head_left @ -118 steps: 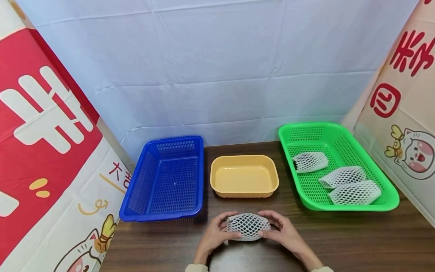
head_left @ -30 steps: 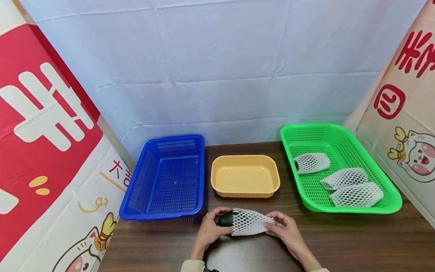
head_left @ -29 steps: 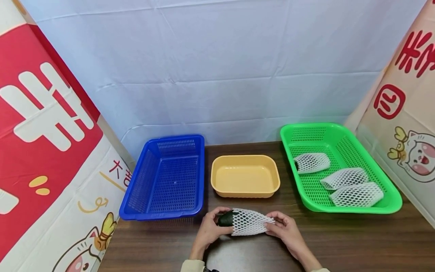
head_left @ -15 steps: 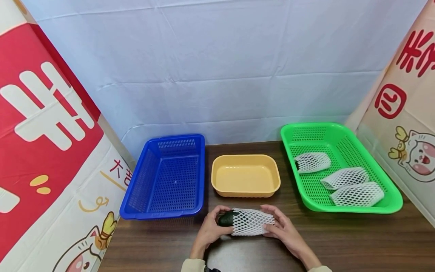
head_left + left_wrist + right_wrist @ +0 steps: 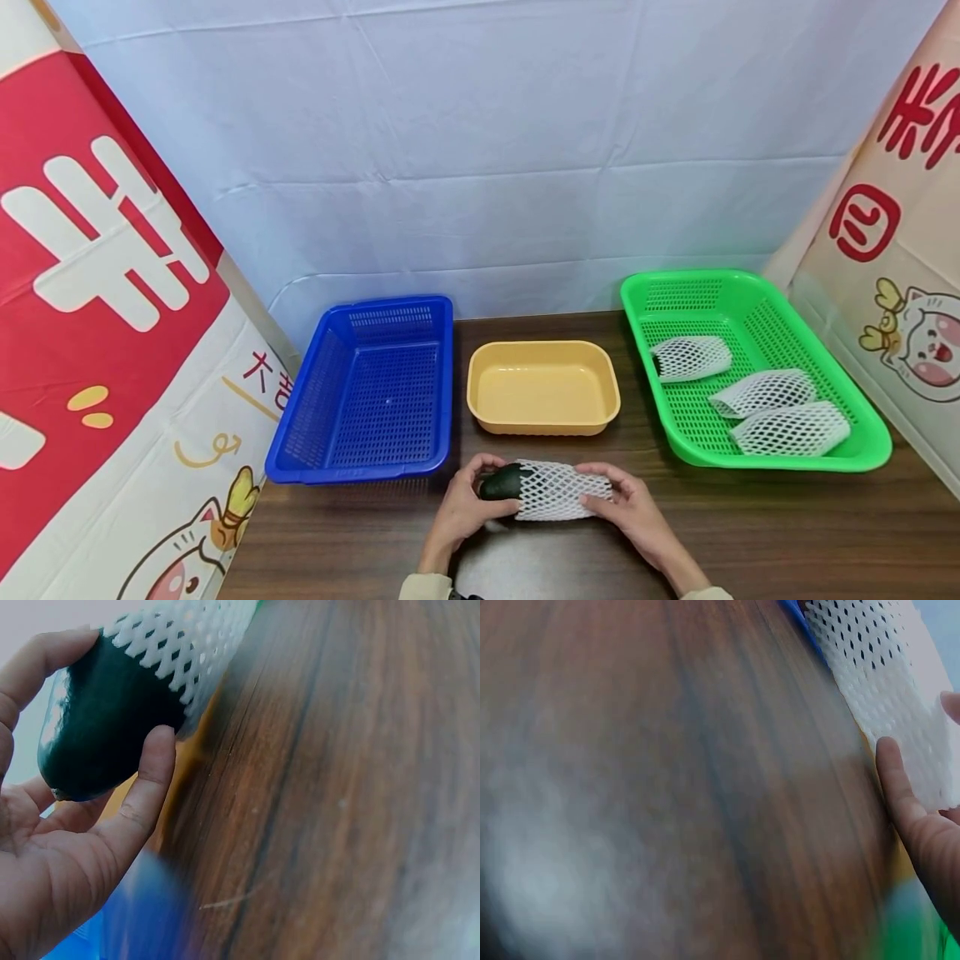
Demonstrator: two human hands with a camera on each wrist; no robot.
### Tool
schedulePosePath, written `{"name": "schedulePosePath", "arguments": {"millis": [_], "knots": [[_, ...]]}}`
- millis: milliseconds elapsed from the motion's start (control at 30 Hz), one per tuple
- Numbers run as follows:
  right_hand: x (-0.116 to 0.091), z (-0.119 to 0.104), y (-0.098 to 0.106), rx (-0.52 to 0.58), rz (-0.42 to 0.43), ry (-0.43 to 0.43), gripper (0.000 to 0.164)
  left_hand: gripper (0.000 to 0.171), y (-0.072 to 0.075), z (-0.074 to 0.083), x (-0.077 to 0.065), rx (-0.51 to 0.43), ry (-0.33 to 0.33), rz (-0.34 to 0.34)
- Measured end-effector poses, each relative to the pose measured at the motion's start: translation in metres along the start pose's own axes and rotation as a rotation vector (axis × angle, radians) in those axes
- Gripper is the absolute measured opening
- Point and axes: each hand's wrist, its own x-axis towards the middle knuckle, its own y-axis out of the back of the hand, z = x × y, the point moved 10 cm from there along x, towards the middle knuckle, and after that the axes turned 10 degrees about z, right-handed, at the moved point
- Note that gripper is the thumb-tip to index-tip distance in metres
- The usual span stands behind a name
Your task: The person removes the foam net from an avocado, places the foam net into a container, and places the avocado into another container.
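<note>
A glossy dark green oblong fruit (image 5: 501, 482) lies sideways between my hands, partly inside a white foam net sleeve (image 5: 552, 492). Its rounded left end is bare, and the sleeve hides the rest. My left hand (image 5: 461, 504) grips that bare end, thumb on the near side and fingers on the far side. In the left wrist view, the sleeve's scalloped edge (image 5: 154, 656) circles the fruit beside the fingertips. With thumb and fingers, my right hand (image 5: 626, 508) holds the sleeve's right part. The right wrist view shows my thumb (image 5: 892, 769) along the netting.
Ahead stands a shallow yellow tray (image 5: 543, 427). A blue perforated basket (image 5: 360, 475) is to its left. To the right, a green basket (image 5: 780, 460) holds several white net sleeves (image 5: 791, 429), one with a dark end showing. Everything rests on a brown wood-grain table (image 5: 337, 542).
Almost four seconds ago the sleeve covered the fruit; now its left end is bare. My right hand has gone from pinching the sleeve's right tip to holding it with spread thumb and fingers.
</note>
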Motion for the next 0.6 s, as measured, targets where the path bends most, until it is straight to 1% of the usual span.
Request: {"name": "schedulePosePath", "arguments": {"millis": [100,200,300,400,533,600], "knots": [[0.000,0.001,0.004,-0.004,0.026,-0.016,0.043,0.053,0.003,0.000,-0.001,-0.010,0.008,0.007],[-0.001,0.000,0.007,-0.022,0.040,-0.014,0.043,0.052,0.008,0.001,-0.003,-0.005,0.016,0.021],[-0.002,-0.002,0.013,-0.049,0.068,0.009,0.044,0.053,0.014,0.002,-0.005,0.000,0.022,0.031],[-0.003,-0.007,0.018,-0.071,0.097,0.046,0.048,0.053,0.019,0.004,-0.009,-0.008,0.021,0.037],[-0.004,-0.014,0.024,-0.062,0.134,0.069,0.054,0.053,0.027,0.010,-0.013,-0.005,0.004,0.050],[-0.003,-0.017,0.025,-0.038,0.146,0.066,0.051,0.054,0.029,0.015,-0.015,-0.002,-0.013,0.053]]}}
